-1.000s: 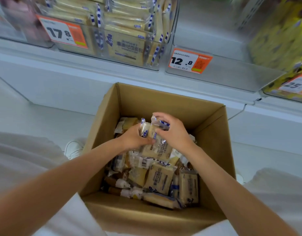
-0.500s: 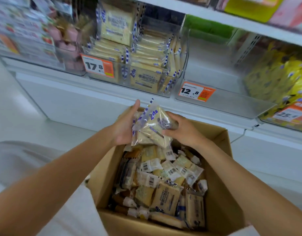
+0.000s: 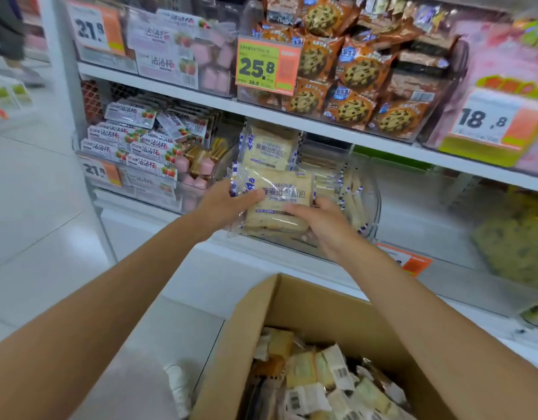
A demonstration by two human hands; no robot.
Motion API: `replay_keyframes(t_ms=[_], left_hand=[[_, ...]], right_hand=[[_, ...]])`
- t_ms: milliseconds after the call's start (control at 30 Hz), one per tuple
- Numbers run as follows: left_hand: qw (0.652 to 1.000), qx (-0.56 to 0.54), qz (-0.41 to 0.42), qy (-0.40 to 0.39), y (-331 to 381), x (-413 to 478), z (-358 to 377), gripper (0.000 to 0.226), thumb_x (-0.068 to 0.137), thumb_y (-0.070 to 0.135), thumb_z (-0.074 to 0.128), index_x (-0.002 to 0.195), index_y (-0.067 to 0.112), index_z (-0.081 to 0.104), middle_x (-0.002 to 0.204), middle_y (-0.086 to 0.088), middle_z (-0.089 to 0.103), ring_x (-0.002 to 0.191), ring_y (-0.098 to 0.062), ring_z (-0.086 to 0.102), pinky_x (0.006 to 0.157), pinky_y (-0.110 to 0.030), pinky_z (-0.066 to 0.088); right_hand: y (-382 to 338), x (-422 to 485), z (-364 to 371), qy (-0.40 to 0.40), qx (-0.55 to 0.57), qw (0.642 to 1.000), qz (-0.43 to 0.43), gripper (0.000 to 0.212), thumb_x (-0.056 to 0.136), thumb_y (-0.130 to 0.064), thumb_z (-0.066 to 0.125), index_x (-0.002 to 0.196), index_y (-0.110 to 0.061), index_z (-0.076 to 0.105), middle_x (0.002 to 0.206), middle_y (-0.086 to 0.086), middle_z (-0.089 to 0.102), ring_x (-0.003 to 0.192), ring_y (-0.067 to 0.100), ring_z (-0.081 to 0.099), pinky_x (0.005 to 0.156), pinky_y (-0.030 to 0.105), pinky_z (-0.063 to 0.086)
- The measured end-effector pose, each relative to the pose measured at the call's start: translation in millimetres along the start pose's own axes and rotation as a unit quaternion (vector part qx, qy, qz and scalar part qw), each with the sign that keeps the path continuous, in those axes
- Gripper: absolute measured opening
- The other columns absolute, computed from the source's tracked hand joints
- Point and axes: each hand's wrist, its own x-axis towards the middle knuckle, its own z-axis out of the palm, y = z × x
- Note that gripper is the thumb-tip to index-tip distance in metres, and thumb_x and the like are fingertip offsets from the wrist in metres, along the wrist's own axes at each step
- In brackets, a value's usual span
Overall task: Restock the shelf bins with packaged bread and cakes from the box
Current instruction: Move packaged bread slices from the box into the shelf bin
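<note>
both hands have come up from the box (image 3: 295,301) since half a second ago, when they held the bread packet just over its open top. now the left hand (image 3: 222,204) grips the packet's left edge, thumb across the front. the right hand (image 3: 328,228) holds its lower right part, thumb on the wrapper. the bread packet (image 3: 276,198) sits face-out at the front of the clear bin (image 3: 371,207) on the lower shelf (image 3: 158,216), before another upright packet of the same bread (image 3: 269,150). the box now lies lower in view, more packets (image 3: 322,377) heaped inside. cookie packs (image 3: 352,71) fill the bin above.
</note>
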Motion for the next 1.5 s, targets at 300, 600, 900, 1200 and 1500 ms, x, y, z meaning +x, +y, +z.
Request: replay_keyframes(t_ms=[300, 600, 900, 1200, 1500], left_hand=[[0.979, 0.147, 0.119, 0.075, 14.6, 119.3, -45.4, 0.025, 0.084, 0.041, 0.075, 0.095, 0.024, 0.061, 0.079, 0.006, 0.058, 0.074, -0.014, 0.053, 0.067, -0.027, 0.041], [0.978, 0.181, 0.102, -0.006, 7.6, 153.4, -50.5, 0.106, 0.075, 0.031, 0.084, 0.156, 0.018, 0.015, 0.151, -0.002, 0.042, 0.134, -0.018, 0.043, 0.094, -0.024, 0.041], [0.953, 0.256, 0.157, 0.047, -2.4, 154.0, -54.5, 0.094, 0.073, 0.034, 0.085, 0.150, 0.031, 0.032, 0.129, 0.006, 0.055, 0.111, -0.017, 0.055, 0.083, -0.024, 0.043], [0.907, 0.397, 0.133, 0.043, -3.3, 147.7, -61.4, 0.097, 0.078, 0.051, 0.076, 0.155, 0.028, 0.020, 0.139, -0.014, 0.052, 0.126, -0.032, 0.047, 0.100, -0.044, 0.046], [0.898, 0.381, 0.119, 0.184, 1.7, 81.4, -24.8, 0.042, 0.087, 0.038, 0.071, 0.120, 0.020, 0.054, 0.112, -0.003, 0.054, 0.104, -0.024, 0.055, 0.075, -0.034, 0.038]], right_hand=[[-29.9, 106.1, 39.5, 0.086, -0.039, 0.991, -0.094, 0.030, 0.086, -0.021, 0.073, 0.110, -0.022, 0.055, 0.093, -0.014, 0.062, 0.083, 0.004, 0.060, 0.064, 0.017, 0.041], [-2.0, 134.5, 32.5, 0.142, -0.117, 0.969, -0.164, 0.078, 0.089, -0.018, 0.069, 0.149, -0.021, 0.020, 0.123, -0.005, 0.061, 0.091, 0.007, 0.063, 0.068, 0.018, 0.049], [3.1, 125.2, 42.3, 0.098, -0.138, 0.954, -0.247, 0.089, 0.092, -0.021, 0.066, 0.154, -0.036, 0.005, 0.146, -0.014, 0.033, 0.117, -0.010, 0.046, 0.093, 0.012, 0.039], [-5.2, 124.1, 39.9, 0.059, -0.215, 0.952, -0.208, 0.076, 0.096, -0.025, 0.061, 0.154, -0.037, 0.014, 0.146, -0.001, 0.032, 0.116, 0.009, 0.040, 0.095, 0.020, 0.028], [5.0, 82.1, 16.0, 0.164, -0.127, 0.958, -0.197, 0.060, 0.091, -0.018, 0.066, 0.144, -0.029, 0.041, 0.116, -0.008, 0.050, 0.090, 0.001, 0.051, 0.070, 0.012, 0.043]])
